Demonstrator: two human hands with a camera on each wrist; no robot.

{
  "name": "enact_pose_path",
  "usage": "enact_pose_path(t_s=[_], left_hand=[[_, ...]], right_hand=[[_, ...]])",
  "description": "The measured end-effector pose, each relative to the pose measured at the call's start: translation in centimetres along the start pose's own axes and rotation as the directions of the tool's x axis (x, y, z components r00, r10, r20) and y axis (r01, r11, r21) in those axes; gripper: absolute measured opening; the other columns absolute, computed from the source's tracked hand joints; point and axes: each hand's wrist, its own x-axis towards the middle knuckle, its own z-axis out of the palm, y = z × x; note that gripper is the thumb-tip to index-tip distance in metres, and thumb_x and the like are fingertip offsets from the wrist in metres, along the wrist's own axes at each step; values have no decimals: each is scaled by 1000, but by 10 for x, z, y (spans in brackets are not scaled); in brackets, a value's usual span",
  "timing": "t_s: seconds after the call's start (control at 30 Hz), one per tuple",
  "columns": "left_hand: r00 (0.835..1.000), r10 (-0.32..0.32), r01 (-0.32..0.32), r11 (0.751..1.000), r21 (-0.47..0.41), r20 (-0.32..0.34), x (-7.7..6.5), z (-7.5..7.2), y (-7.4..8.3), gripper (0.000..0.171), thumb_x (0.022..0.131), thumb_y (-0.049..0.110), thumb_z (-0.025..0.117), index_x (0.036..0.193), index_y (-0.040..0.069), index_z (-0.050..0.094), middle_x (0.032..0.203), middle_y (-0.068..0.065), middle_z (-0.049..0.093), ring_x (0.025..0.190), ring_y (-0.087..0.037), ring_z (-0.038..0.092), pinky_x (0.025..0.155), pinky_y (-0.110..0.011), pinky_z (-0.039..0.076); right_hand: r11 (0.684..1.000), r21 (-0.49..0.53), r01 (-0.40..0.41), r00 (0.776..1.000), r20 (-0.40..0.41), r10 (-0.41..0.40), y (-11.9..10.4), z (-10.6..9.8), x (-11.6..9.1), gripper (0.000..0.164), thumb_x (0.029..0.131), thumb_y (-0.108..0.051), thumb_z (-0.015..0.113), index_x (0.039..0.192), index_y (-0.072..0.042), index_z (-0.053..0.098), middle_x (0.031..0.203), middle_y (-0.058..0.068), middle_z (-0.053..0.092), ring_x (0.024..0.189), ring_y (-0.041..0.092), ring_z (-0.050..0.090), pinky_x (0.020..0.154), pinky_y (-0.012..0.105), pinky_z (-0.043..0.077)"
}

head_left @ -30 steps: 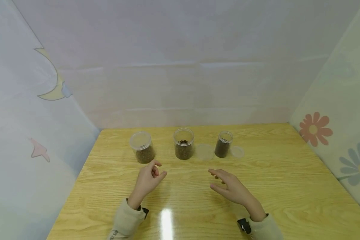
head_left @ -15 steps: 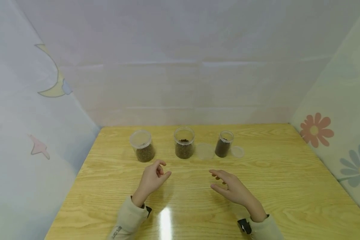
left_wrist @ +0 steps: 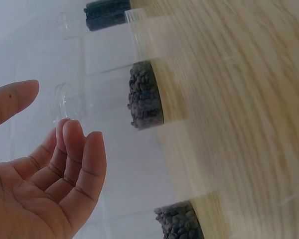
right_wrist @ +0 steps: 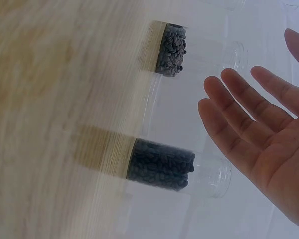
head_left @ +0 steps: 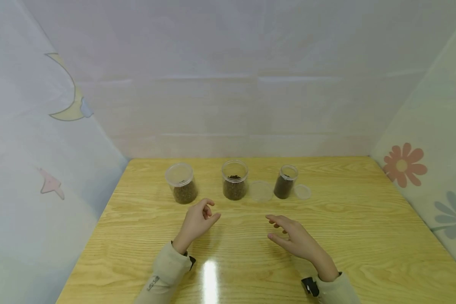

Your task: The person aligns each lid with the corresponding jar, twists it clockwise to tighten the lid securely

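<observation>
My left hand (head_left: 199, 220) hovers over the table in front of the left jar (head_left: 185, 192), fingers loosely bent and holding nothing. That clear jar is part-filled with dark, bean-like pieces, and its top looks covered. A similar middle jar (head_left: 234, 188) stands uncovered, its dark pieces also visible in the left wrist view (left_wrist: 145, 97). My right hand (head_left: 294, 238) is held above the table with relaxed fingers, nothing in it. Nearest to it stands a narrower uncovered jar (head_left: 283, 186) of dark pieces; the right wrist view shows this narrow jar (right_wrist: 159, 164) apart from the fingertips.
A large clear lid (head_left: 261, 191) lies flat between the middle and narrow jars. To the right of the narrow jar is a small round lid (head_left: 302, 192). The wooden table (head_left: 346, 223) meets a pale wall covering (head_left: 220, 105) behind and at both sides.
My left hand has shifted slightly right and away from the left jar. The right hand stays nearly still. The jars and lids have kept their places.
</observation>
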Motion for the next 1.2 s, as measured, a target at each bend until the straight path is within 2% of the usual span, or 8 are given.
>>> enact_pose_path(t_s=[0.17,0.33,0.57,0.73,0.87,1.03,1.2], left_hand=[[999,-42,42,999,-18,30,7,4,0,32,82,20,68,107,3,56,76,1,54,64,-11,52,56,-25,45],[995,-81,85,994,-69,60,14,7,-2,41,83,19,67,117,4,52,96,-12,58,81,-21,57,64,-32,49],[996,-66,69,996,-55,65,24,13,-8,63,82,18,69,133,2,37,121,-23,50,104,-37,53,78,-46,49],[996,-62,68,994,-89,66,33,17,-12,77,78,17,72,139,3,27,127,-26,45,109,-42,49,83,-51,45],[995,-68,78,987,-141,69,41,22,-16,86,77,16,74,141,2,19,128,-29,42,110,-45,47,86,-54,43],[991,-120,129,972,-199,58,49,26,-22,92,74,15,76,142,4,15,131,-27,40,113,-44,45,87,-55,41],[985,-166,170,961,-218,38,55,28,-23,96,72,17,78,143,6,14,132,-26,38,115,-42,44,88,-54,40]], right_hand=[[1000,-4,-5,1000,-1,5,0,-1,0,45,91,-23,57,129,-1,47,112,15,58,94,31,57,69,40,51],[1000,-2,-16,1000,0,16,1,-1,-1,46,91,-24,57,129,-1,47,112,15,58,94,31,57,69,41,50],[1000,-3,-20,1000,2,20,3,-1,-2,47,91,-25,57,130,-1,46,113,16,58,95,31,57,69,41,50],[1000,-9,-18,1000,3,18,4,0,-2,47,91,-24,57,130,-1,46,114,16,58,94,31,58,69,38,50],[1000,-7,-29,1000,11,29,4,0,-2,47,91,-25,56,130,0,46,114,16,57,95,31,57,70,40,50],[999,-11,-31,999,12,31,4,-1,-2,48,91,-25,56,130,0,45,115,16,57,95,31,57,70,42,50],[1000,-15,-25,1000,7,25,5,-2,-3,48,91,-25,56,130,0,45,115,17,57,95,32,57,70,42,50]])
